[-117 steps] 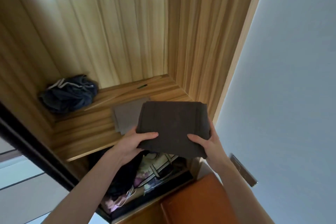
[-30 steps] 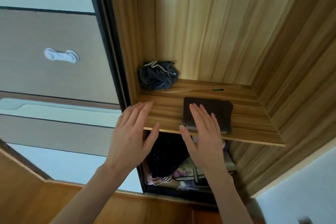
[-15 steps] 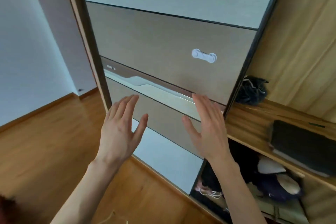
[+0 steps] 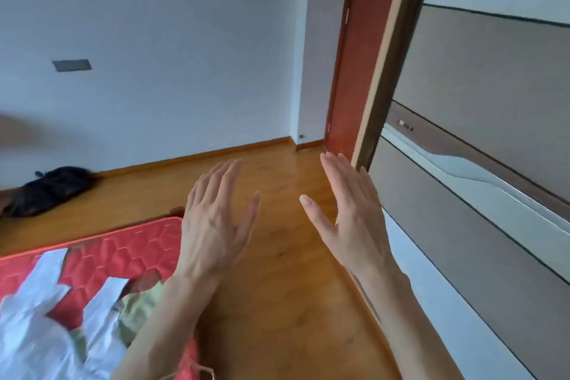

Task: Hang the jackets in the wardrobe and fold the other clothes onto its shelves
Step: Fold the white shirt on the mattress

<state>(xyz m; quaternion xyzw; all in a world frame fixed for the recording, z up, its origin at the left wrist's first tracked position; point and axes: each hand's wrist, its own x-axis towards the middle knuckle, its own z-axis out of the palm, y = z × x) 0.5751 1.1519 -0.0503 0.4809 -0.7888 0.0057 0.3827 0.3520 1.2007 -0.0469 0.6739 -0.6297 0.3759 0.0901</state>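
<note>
Both hands empty, fingers straight: left hand [image 4: 216, 219], right hand [image 4: 351, 213]. Next garment, pale white-and-olive crumpled cloth [image 4: 92, 318] on red quilted mattress [image 4: 123, 250], lies at 8 o'clock; left nearer. Grey-panelled sliding wardrobe door [image 4: 481, 139] at 2 o'clock.

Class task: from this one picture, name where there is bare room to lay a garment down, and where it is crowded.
Bare wooden floor runs between the red mattress and the wardrobe's sliding door, back to the skirting. The mattress's near end is crowded with white and greenish clothes. A black bag fills the floor by the far wall. Both hands, left and right, are empty.
</note>
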